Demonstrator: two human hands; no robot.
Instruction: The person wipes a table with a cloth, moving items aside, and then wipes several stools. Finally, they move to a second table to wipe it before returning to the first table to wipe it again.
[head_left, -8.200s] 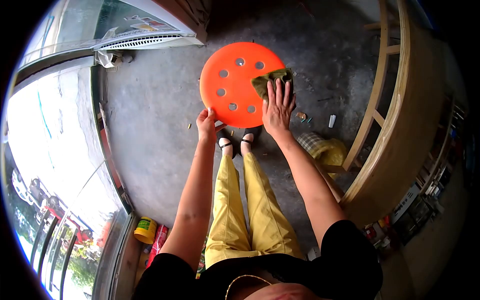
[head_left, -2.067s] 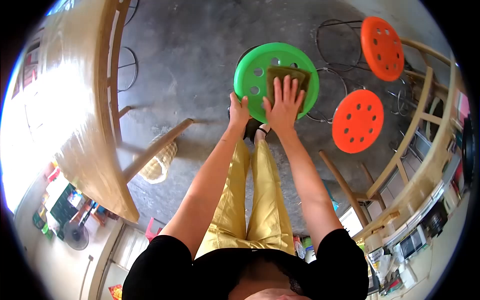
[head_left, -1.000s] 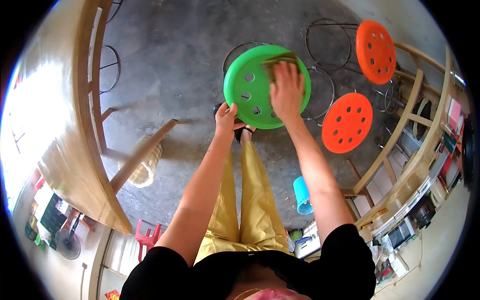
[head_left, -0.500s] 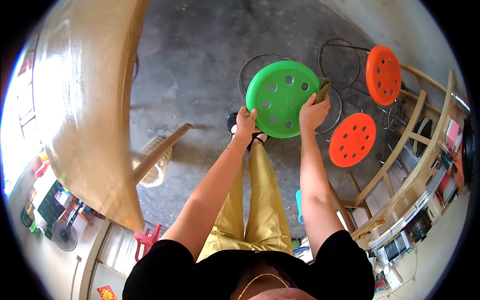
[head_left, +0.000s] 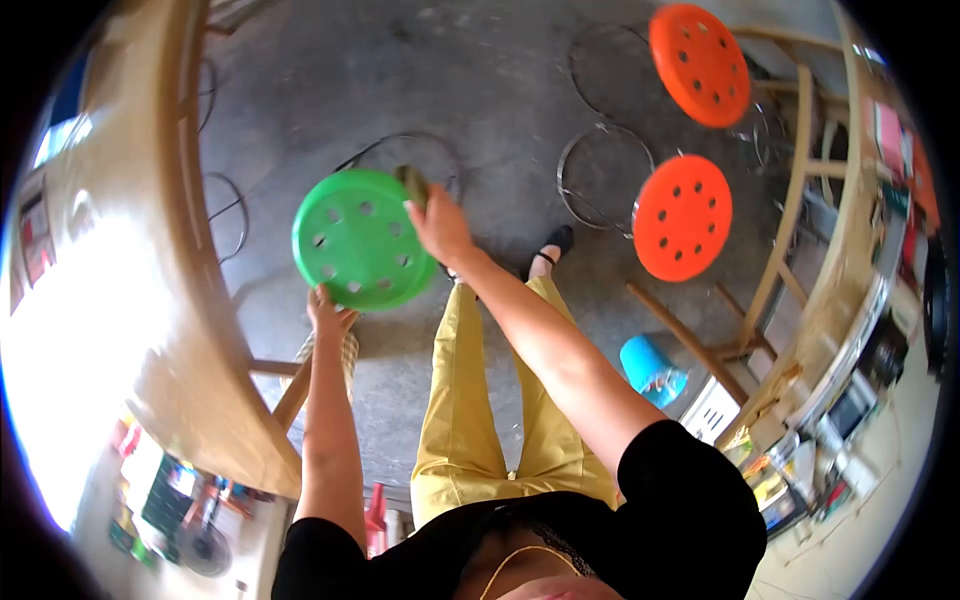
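Note:
A green round stool with holes through its seat is in front of me, left of my legs. Its metal ring shows above the seat. My left hand grips the seat's near-left rim, thumb on top. At the right rim is my right hand, closed around a folded olive cloth that touches the edge. The fingers beneath the seat are hidden.
Two orange stools stand to the right. A wooden table borders the left side. A blue bin sits near a wooden-framed counter loaded with kitchen items. A checkered bag lies by the table leg.
Both hands and the green stool have moved left, toward the wooden table. My body has turned and my feet have stepped apart. The cloth stays in my right hand at the rim.

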